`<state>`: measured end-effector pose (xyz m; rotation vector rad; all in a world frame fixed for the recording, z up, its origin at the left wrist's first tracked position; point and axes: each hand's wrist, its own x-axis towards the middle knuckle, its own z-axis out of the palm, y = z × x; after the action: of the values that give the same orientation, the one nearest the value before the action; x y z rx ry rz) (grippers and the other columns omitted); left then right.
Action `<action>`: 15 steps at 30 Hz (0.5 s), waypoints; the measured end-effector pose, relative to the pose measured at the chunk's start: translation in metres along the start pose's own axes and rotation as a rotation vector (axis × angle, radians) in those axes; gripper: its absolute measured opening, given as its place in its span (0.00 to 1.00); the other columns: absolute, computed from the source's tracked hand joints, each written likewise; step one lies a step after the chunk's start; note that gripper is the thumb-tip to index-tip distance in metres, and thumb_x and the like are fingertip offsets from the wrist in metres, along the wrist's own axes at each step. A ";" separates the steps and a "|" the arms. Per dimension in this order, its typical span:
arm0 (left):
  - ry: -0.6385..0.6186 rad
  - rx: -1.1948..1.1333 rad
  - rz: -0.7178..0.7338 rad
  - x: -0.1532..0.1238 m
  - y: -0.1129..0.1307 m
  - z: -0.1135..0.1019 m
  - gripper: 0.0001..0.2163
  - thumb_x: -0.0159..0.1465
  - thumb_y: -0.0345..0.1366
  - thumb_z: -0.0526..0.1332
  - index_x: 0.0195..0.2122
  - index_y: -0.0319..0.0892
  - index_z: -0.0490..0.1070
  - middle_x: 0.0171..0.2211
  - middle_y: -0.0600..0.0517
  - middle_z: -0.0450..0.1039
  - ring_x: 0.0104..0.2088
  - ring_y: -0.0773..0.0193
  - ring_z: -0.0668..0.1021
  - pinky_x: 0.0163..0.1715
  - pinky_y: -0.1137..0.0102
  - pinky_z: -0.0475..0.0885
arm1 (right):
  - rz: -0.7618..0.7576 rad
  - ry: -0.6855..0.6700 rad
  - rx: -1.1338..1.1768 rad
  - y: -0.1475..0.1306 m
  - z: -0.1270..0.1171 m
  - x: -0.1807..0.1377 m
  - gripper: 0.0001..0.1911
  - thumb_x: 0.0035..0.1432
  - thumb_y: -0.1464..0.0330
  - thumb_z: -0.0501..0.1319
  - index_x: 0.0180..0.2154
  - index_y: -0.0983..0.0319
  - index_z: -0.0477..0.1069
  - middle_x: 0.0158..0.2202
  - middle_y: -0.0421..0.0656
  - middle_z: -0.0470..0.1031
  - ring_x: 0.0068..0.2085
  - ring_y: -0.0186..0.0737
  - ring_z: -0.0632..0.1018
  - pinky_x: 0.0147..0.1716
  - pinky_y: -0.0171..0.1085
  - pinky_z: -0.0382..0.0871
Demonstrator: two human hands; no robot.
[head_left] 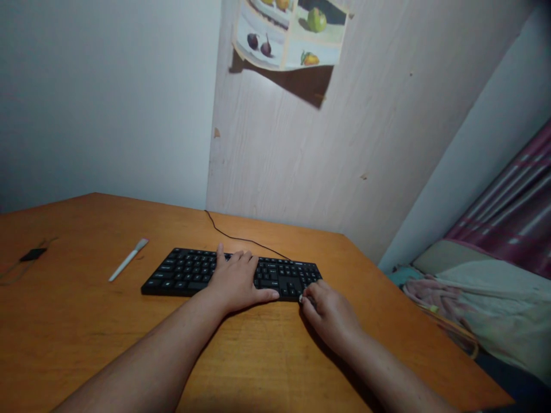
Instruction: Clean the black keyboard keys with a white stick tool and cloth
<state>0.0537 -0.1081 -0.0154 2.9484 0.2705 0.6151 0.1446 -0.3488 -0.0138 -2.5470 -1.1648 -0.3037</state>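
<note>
Reaching in from the near side of an orange-brown wooden desk (258, 367), two bare forearms lead to a black keyboard (185, 271), which lies flat with its long side across the view. The right hand (332, 314) is at its near right corner, fingers curled and drawn toward the thumb; a small pale spot shows at the fingertips, but whether they pinch something or only touch the edge I cannot tell. The left hand (235, 282) lies palm down over the middle of the keyboard, fingers spread toward the far edge and thumb stretched right along the near edge. It covers the central keys, while the right hand hides the near right corner; the keys at the left end are in plain view.

Left of the keyboard, and apart from it, a white-handled brush (128, 261) lies aslant. Farther left sits a small black object (33, 254) with a thin cord. Behind the keyboard, a thin black cable (232, 236) winds to the desk's back edge. Off the desk to the right lie pale bedding (486, 281) and a pink cloth (434, 295), below a purple curtain (512, 201). Beyond the desk rises a pale wood-grain panel (293, 149), bearing a sheet of fruit paintings (318, 49).
</note>
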 end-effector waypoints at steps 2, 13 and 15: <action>0.002 -0.002 -0.001 0.000 0.001 -0.001 0.47 0.51 0.76 0.49 0.57 0.43 0.72 0.60 0.35 0.70 0.62 0.37 0.68 0.64 0.39 0.26 | 0.002 0.000 -0.004 -0.003 0.002 0.003 0.06 0.63 0.67 0.57 0.34 0.59 0.70 0.36 0.44 0.74 0.38 0.41 0.75 0.34 0.36 0.60; 0.006 -0.011 -0.001 0.000 0.000 0.001 0.46 0.50 0.76 0.51 0.58 0.44 0.72 0.60 0.37 0.70 0.62 0.36 0.67 0.65 0.40 0.27 | 0.215 0.027 -0.168 0.049 -0.016 -0.013 0.07 0.64 0.66 0.56 0.34 0.59 0.70 0.34 0.46 0.74 0.35 0.44 0.75 0.32 0.38 0.57; 0.007 -0.012 -0.001 0.000 -0.001 0.002 0.47 0.50 0.76 0.51 0.58 0.44 0.72 0.61 0.37 0.70 0.62 0.36 0.67 0.65 0.40 0.28 | 0.210 0.031 -0.165 0.046 -0.014 -0.012 0.07 0.64 0.66 0.56 0.34 0.59 0.70 0.34 0.46 0.73 0.36 0.44 0.75 0.32 0.38 0.57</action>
<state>0.0546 -0.1076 -0.0171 2.9350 0.2671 0.6241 0.1712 -0.3912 -0.0138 -2.7676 -0.8831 -0.4009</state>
